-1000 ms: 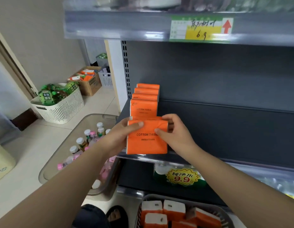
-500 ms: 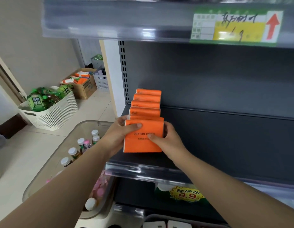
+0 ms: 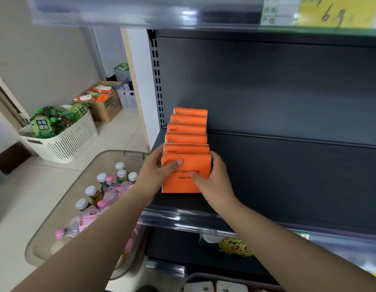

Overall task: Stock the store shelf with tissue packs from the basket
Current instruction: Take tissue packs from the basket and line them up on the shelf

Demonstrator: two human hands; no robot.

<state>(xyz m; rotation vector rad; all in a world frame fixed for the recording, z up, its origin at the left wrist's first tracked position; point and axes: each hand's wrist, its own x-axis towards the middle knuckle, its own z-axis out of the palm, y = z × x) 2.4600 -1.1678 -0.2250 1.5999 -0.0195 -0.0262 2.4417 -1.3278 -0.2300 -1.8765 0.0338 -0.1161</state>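
An orange tissue pack [image 3: 183,182] marked "COTTON TISSUE" stands upright at the front of a row of several orange packs [image 3: 188,128] on the dark shelf [image 3: 288,175]. My left hand [image 3: 155,175] grips its left edge, thumb on its face. My right hand [image 3: 214,182] grips its right edge, thumb on the lower front. The pack presses against the one behind it. The grey basket's rim [image 3: 204,276] shows at the bottom edge, with white-topped packs [image 3: 216,287] inside.
A clear tub [image 3: 62,209] of small bottles sits on the floor at left, under my left arm. Beyond it stand a white basket [image 3: 62,140] of green bottles and a cardboard box [image 3: 105,106]. The shelf right of the row is bare. An upper shelf edge [image 3: 140,15] overhangs.
Both hands pushed the front pack further back on the shelf, tight against the row. The view moved closer and slightly upward.
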